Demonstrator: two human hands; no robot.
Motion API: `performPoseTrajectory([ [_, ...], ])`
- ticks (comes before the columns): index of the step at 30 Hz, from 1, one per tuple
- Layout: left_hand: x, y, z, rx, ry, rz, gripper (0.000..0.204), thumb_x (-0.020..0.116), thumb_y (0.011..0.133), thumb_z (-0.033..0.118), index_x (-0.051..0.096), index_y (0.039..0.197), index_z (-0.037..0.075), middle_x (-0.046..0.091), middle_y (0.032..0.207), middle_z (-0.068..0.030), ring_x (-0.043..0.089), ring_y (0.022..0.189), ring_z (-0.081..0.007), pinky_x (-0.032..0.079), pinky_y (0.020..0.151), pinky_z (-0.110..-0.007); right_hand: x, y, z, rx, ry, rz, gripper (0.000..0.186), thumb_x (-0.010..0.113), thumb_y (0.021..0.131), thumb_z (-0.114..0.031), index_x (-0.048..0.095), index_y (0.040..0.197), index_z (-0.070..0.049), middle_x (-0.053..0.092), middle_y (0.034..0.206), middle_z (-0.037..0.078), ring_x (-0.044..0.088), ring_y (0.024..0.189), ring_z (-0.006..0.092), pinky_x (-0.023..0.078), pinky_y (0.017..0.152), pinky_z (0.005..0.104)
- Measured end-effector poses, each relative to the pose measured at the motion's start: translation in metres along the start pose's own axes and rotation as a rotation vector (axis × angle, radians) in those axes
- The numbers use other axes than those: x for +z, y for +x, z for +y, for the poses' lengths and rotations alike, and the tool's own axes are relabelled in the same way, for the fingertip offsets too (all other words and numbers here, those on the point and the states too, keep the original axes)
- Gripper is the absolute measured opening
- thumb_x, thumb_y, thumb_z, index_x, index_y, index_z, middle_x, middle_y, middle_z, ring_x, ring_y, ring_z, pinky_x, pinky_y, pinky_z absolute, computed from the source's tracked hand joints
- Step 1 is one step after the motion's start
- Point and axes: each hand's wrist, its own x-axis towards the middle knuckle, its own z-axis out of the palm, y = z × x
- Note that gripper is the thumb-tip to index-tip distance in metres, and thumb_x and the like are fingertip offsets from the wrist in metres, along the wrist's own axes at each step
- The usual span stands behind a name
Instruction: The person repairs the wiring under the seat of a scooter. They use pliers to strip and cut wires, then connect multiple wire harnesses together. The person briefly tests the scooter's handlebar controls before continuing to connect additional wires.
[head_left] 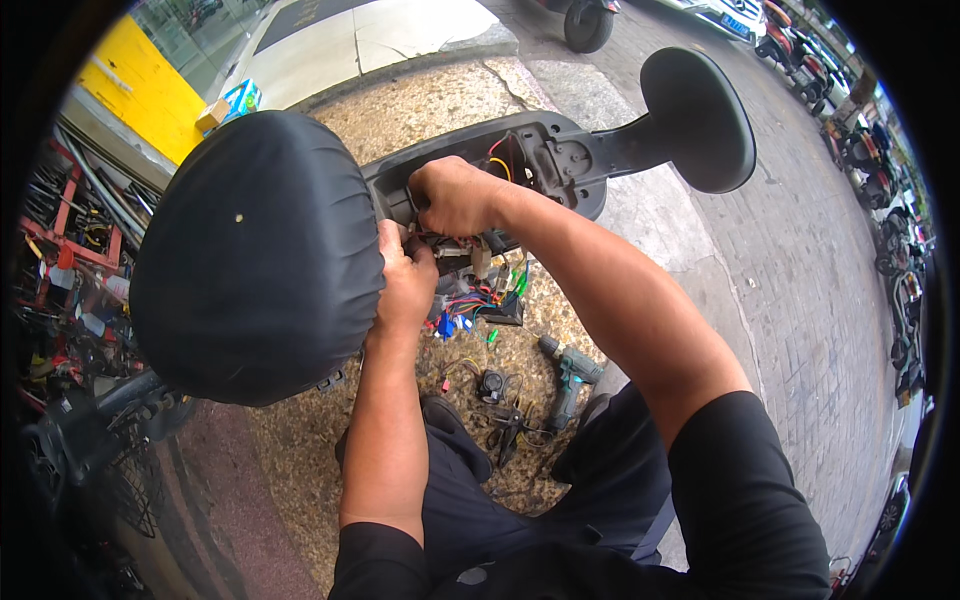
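An electric scooter stands in front of me, with a large black padded seat (255, 270) at the left and a black backrest (700, 120) at the far right. Between them lies the uncovered black plastic body (550, 150), with red and yellow wires showing inside. My right hand (455, 195) reaches into this opening, its fingers curled; their grip is hidden. Just below, beside the seat, my left hand (405, 275) has its fingers bent near wires and a pale connector (481, 262). Several coloured wires (470, 300) hang underneath, next to a dark flat box (503, 313).
A green-and-black cordless drill (570, 385) lies on the pebbled ground near my feet. Beside it are a small black round part (492, 385) and loose dark cables (512, 430). Cluttered racks of parts (75, 240) stand at left; parked scooters (800, 60) line the far right.
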Motion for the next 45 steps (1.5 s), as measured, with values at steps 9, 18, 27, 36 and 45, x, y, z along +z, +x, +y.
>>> performPoseTrajectory([
  [9,-0.006,0.002,0.007,0.042,0.063,-0.022,0.012,0.065,0.078,-0.002,0.059,0.087,0.002,0.058,0.088,-0.0167,0.058,0.083,-0.0378,0.046,0.072,-0.046,-0.009,-0.005,0.005,0.023,-0.044,0.033,0.022,0.064,0.071,-0.012,0.068,0.088,0.002,0.068,0.089,0.026,0.067,0.092,0.0418,0.054,0.080,0.0447],
  [18,-0.007,0.001,-0.006,0.135,-0.046,0.000,0.018,0.064,0.078,-0.005,0.063,0.094,0.002,0.063,0.093,-0.0139,0.061,0.085,-0.0289,0.048,0.075,-0.039,-0.004,0.016,-0.023,-0.135,0.094,0.181,0.021,0.062,0.077,-0.010,0.067,0.092,0.003,0.067,0.089,0.029,0.065,0.093,0.0454,0.052,0.082,0.0475],
  [27,0.003,0.004,-0.030,0.061,-0.241,0.009,0.011,0.060,0.089,-0.005,0.060,0.099,-0.001,0.063,0.086,-0.0082,0.060,0.078,-0.0178,0.048,0.077,-0.029,-0.011,0.000,-0.024,-0.204,0.171,0.087,0.022,0.063,0.081,-0.013,0.067,0.095,0.003,0.068,0.090,0.024,0.067,0.089,0.0395,0.053,0.080,0.0425],
  [36,-0.006,0.003,-0.031,0.010,0.173,-0.001,0.015,0.062,0.092,0.012,0.072,0.100,0.004,0.071,0.099,-0.0164,0.066,0.091,-0.0341,0.050,0.086,-0.042,-0.013,-0.022,-0.029,0.023,-0.091,-0.060,0.037,0.073,0.075,-0.022,0.068,0.104,0.000,0.070,0.094,0.023,0.067,0.098,0.0389,0.053,0.085,0.0427],
  [45,-0.040,-0.017,-0.014,-0.136,-0.518,-0.344,0.008,0.060,0.092,0.001,0.054,0.096,0.005,0.053,0.083,0.0008,0.046,0.073,-0.0048,0.040,0.069,-0.021,-0.008,-0.016,-0.007,0.084,0.011,-0.018,0.030,0.066,0.075,-0.015,0.072,0.101,-0.002,0.071,0.096,0.024,0.068,0.100,0.0379,0.054,0.087,0.0414],
])
